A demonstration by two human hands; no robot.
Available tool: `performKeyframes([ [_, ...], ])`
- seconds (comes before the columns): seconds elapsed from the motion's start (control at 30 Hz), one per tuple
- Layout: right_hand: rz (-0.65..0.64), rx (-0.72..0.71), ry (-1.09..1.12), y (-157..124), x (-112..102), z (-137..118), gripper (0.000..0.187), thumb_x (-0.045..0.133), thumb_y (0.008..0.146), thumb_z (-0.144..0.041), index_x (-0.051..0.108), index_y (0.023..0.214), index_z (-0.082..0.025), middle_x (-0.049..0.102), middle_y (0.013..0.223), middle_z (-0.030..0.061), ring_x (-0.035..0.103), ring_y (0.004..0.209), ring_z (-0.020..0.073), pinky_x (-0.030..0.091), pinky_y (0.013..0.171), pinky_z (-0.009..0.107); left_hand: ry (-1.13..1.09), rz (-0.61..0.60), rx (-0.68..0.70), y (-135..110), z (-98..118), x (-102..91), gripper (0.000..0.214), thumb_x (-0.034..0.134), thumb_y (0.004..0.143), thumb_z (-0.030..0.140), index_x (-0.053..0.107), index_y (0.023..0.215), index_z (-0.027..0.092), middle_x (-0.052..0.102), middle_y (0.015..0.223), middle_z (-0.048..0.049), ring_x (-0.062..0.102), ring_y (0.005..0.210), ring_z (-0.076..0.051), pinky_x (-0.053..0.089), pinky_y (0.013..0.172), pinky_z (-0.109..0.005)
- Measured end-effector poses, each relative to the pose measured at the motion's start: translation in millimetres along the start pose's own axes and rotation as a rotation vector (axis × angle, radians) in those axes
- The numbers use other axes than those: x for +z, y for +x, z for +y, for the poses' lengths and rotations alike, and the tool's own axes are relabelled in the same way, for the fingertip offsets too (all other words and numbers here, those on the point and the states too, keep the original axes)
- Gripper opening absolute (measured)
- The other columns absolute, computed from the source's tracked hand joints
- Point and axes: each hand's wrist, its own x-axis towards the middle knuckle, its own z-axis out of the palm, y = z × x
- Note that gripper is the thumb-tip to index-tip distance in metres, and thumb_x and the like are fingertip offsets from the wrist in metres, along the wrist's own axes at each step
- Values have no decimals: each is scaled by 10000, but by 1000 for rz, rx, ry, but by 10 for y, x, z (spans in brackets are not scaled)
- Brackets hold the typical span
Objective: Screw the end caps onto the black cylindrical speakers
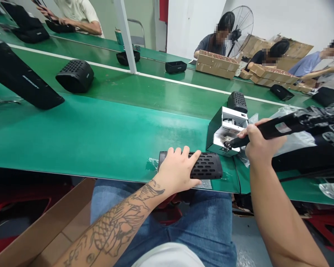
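My left hand (177, 168) lies over a black perforated speaker shell (207, 165) at the near edge of the green belt, fingers wrapped across its top. My right hand (257, 142) grips a black electric screwdriver (284, 128). The screwdriver's tip points into the opening of a small white and black screw feeder box (225, 129) just right of the shell.
The green conveyor belt (100, 126) carries other black shells (75, 75) and a long black part (19, 76) at the left. A cardboard box (39, 230) stands by my left knee. Other people sit at the far side with cardboard trays (217, 63); a fan (241, 26) stands behind.
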Motion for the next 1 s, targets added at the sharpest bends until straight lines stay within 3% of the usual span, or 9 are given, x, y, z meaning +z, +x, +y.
performKeyframes([
  [0.17,-32,27,-44,-102,-8,-203,215,995,857,-179,781,854,-203,692,602,-3,708,493,229,584,559,366,-117,-58,34,-50,-147,-187,998,862,960,709,534,1776,238,704,1480,-191,741,1245,-402,548,1082,-514],
  [0.23,-31,27,-43,-167,19,-429,211,995,848,-182,786,852,-208,703,630,-2,721,515,232,597,561,373,-176,-78,60,-95,-265,-261,986,892,953,629,510,1790,272,673,1583,-179,729,1324,-381,547,1131,-484],
  [0.3,-26,3,6,-269,64,-719,194,976,827,-149,802,874,-221,714,678,-11,723,545,232,628,578,395,-144,-71,84,-137,-376,-276,1044,935,911,591,491,1801,277,641,1657,-198,664,1466,-417,503,1225,-522],
  [0.37,-55,-10,103,-414,122,-1022,202,961,812,-140,827,926,-239,706,694,-24,692,537,225,643,569,420,-78,-67,96,-165,-450,-235,1109,964,861,588,483,1805,263,683,1592,-210,645,1478,-450,482,1243,-571],
  [0.5,-357,136,298,-773,282,-1397,194,989,947,-293,836,1068,-296,710,684,-25,657,521,205,675,597,442,-61,-66,77,-185,-469,-128,1088,934,859,569,479,1800,269,748,1418,-171,725,1247,-408,551,1051,-514],
  [0.57,-450,190,357,-918,373,-1407,193,974,989,-312,809,1090,-303,710,684,-29,663,515,191,672,603,420,-63,-50,72,-186,-440,-111,1058,919,862,567,495,1784,269,749,1402,-166,725,1227,-402,547,1015,-498],
  [0.67,-442,191,383,-1018,483,-1289,193,941,994,-247,774,1085,-280,718,697,-28,678,525,186,666,611,397,-57,-23,76,-188,-403,-110,1034,892,873,569,500,1780,265,749,1387,-157,720,1219,-399,535,1001,-495],
  [0.8,-415,160,362,-1016,564,-1129,219,923,965,-172,758,1083,-255,732,715,-27,686,538,181,673,628,388,-56,-11,83,-199,-403,-90,1042,889,873,569,493,1784,256,743,1412,-164,715,1231,-402,525,1009,-499],
  [1.0,-552,177,387,-1036,592,-1026,210,883,996,-164,704,1051,-259,723,725,-52,686,532,167,655,597,354,-62,-8,86,-209,-429,-65,1021,871,882,568,493,1781,267,740,1395,-164,716,1216,-402,525,984,-489],
])
